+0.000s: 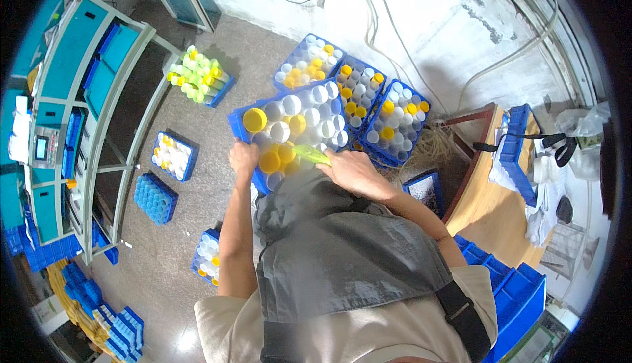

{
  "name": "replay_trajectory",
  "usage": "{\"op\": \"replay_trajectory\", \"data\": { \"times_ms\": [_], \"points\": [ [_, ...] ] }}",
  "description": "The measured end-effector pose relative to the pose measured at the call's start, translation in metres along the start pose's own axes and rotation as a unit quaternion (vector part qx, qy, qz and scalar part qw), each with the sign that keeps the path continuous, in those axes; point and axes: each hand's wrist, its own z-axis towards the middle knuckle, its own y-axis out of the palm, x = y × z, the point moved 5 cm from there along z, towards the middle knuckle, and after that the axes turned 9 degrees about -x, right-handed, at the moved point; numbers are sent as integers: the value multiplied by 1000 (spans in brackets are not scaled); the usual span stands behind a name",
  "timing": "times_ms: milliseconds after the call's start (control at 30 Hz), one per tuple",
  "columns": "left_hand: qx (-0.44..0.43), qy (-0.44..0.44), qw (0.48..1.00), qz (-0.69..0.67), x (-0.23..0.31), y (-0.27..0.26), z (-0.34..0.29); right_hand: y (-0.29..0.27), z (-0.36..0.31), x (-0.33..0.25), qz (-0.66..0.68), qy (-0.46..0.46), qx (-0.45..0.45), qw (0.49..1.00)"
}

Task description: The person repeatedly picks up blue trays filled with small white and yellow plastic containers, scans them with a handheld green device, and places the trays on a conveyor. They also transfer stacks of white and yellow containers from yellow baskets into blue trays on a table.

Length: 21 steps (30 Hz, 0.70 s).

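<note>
In front of me is a blue crate (pixel 238 125) packed with upright white, translucent and yellow cylindrical tubes (pixel 292 105). My left hand (pixel 243 156) has its fingers curled at the crate's left edge, gripping it. A bright yellow-green tube-like piece (pixel 311 154) is in my right hand (pixel 355 171), over the near right part of the crate. Its far end points left across the tops of the tubes. My right fingers are closed round its near end, and part of the grip is hidden behind the hand.
More blue crates of tubes (pixel 397 123) stand beyond and to the right by the wall. On the floor at left are a crate of yellow-green tubes (pixel 197 77) and smaller crates (pixel 173 156). A teal machine (pixel 56 126) stands far left, a wooden table (pixel 490 198) right.
</note>
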Motion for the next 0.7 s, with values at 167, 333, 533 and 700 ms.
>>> {"op": "replay_trajectory", "data": {
  "times_ms": [167, 333, 533, 700],
  "points": [
    [-23, -8, 1000, 0, -1, 8, 6, 12, 4, 0, 9, 0, -22, 1000],
    [-13, -20, 1000, -4, -7, 8, 12, 30, -5, 2, -1, -43, -36, 998],
    [13, -31, 998, -49, -27, 2, 11, 33, -3, 30, 8, 65, -35, 997],
    [-17, -43, 992, -115, -57, -2, 13, 21, -5, 54, 8, 86, -18, 996]
  ]
}}
